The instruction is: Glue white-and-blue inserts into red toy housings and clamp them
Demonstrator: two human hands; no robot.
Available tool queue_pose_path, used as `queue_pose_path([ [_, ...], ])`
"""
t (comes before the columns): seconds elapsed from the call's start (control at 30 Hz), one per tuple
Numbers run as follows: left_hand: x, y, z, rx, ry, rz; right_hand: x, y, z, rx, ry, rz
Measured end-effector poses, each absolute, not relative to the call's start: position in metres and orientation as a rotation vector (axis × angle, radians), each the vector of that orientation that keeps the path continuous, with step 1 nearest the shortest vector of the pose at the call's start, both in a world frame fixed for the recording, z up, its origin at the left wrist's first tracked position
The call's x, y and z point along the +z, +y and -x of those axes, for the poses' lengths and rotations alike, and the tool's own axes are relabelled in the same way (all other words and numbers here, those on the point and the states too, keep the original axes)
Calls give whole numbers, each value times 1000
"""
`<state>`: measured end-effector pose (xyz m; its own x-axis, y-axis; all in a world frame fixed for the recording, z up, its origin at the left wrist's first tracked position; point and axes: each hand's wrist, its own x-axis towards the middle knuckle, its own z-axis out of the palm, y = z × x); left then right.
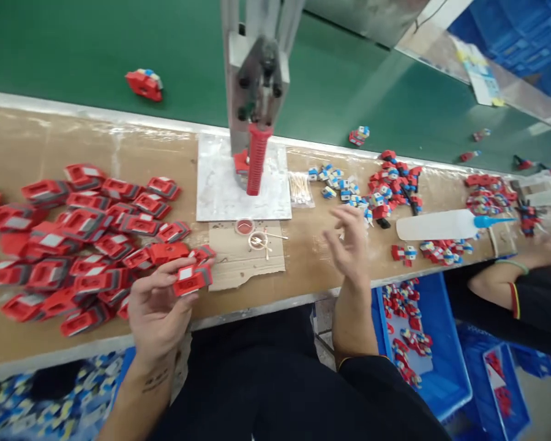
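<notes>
Between the thumb and fingers of my left hand is a red plastic toy part with a small white patch. A big pile of similar red and grey parts lies just beyond and left of it. My right hand hovers over the bench with fingers apart and nothing visible in them. Nearest to it are small blue-and-white pieces. Between the hands, a piece of cardboard bears a dish of red paste and another small dish with cotton swabs.
A hand press with a red handle stands on a white plate. Right are a bundle of swabs, red-and-blue assemblies and a white squeeze bottle. A green conveyor belt runs behind. A blue bin and a co-worker's arm are at right.
</notes>
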<state>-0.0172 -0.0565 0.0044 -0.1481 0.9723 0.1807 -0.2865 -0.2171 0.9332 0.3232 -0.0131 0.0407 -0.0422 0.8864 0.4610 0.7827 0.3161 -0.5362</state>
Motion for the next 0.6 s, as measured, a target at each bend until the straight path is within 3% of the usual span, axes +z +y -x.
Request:
queue_pose_path([
  [0.1, 6, -56, 17, 1563, 969, -1072, 45, -33, -378, 0, -1837, 1840],
  [0.27, 11, -56, -1, 1518, 952, -1076, 33, -34, -406, 55, -2242, 2192],
  [0.6, 6, -72, -7, 1460, 1037, -1043, 33, -20, -413, 162, -2346, 2082],
])
